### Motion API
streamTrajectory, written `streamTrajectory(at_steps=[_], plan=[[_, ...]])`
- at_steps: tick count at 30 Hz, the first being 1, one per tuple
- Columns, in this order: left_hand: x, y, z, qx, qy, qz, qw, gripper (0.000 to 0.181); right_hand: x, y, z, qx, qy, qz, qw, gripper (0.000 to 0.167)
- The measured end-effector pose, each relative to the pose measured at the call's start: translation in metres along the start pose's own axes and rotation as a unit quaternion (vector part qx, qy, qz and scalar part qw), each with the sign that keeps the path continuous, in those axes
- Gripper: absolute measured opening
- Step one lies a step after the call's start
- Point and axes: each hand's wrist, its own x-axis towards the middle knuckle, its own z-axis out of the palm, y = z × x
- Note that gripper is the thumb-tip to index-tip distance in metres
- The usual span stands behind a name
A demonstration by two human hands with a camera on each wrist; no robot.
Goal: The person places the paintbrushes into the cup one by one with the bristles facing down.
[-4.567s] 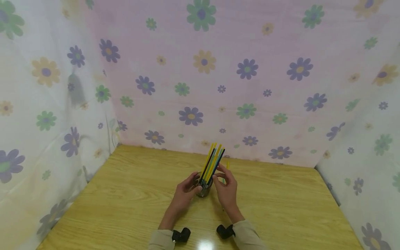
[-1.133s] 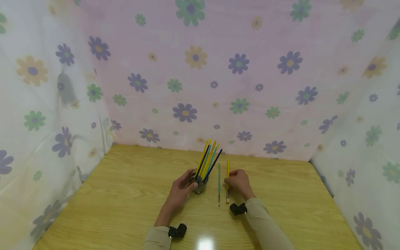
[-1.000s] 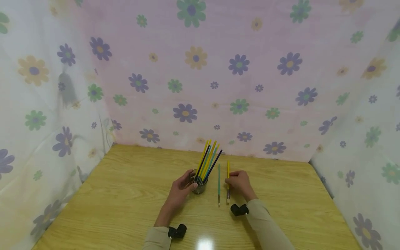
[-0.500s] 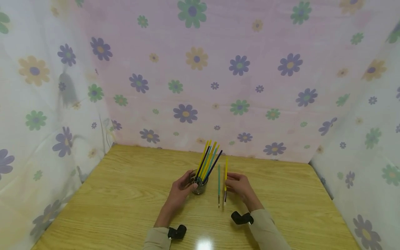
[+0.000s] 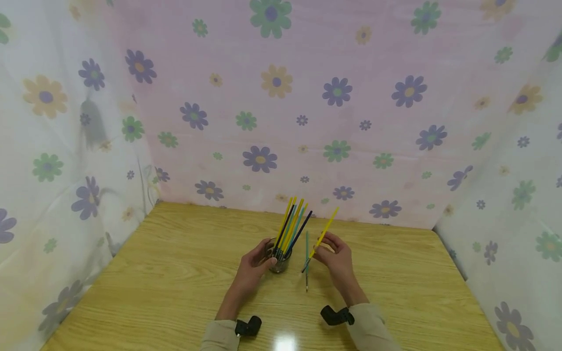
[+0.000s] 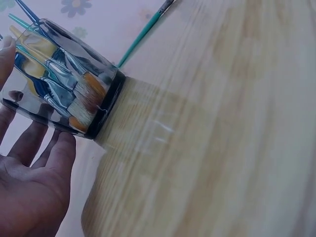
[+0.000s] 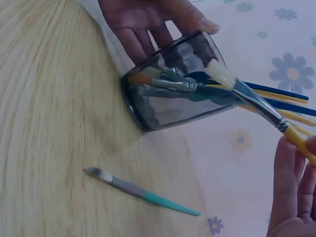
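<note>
My left hand (image 5: pixel 253 267) grips a clear glass (image 5: pixel 279 265) standing on the table, fingers round its side. Several paintbrushes (image 5: pixel 291 226) with yellow, dark blue and teal handles lean in it, bristles down, as the left wrist view shows. My right hand (image 5: pixel 337 256) pinches a yellow paintbrush (image 5: pixel 327 227) by its handle, tilted and raised off the table, with its pale bristles (image 7: pixel 221 73) pointing down toward the glass. A teal paintbrush (image 7: pixel 163 200) lies on the table between the glass and my right hand, partly behind the yellow one in the head view.
The wooden table (image 5: pixel 175 273) is bounded by a flowered cloth (image 5: pixel 228 131) at the back and both sides. A black wrist camera (image 5: pixel 249 326) sits on the left sleeve, another black camera (image 5: pixel 336 316) on the right one.
Earlier, both hands were at the glass. My right hand then moved to the yellow paintbrush lying at the right, and has now lifted and tilted it. The left hand still holds the glass.
</note>
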Motion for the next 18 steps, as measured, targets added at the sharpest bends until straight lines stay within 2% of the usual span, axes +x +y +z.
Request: streamTrajectory(at_steps=[10, 18], plan=[[-0.001, 0.000, 0.001, 0.002, 0.001, 0.003, 1.0000, 0.067, -0.004, -0.005, 0.018, 0.077, 0.017, -0.080, 0.9937, 0.037], [-0.001, -0.002, 0.000, 0.006, -0.002, 0.005, 1.0000, 0.066, -0.002, -0.012, 0.039, 0.097, 0.038, -0.136, 0.9852, 0.037]])
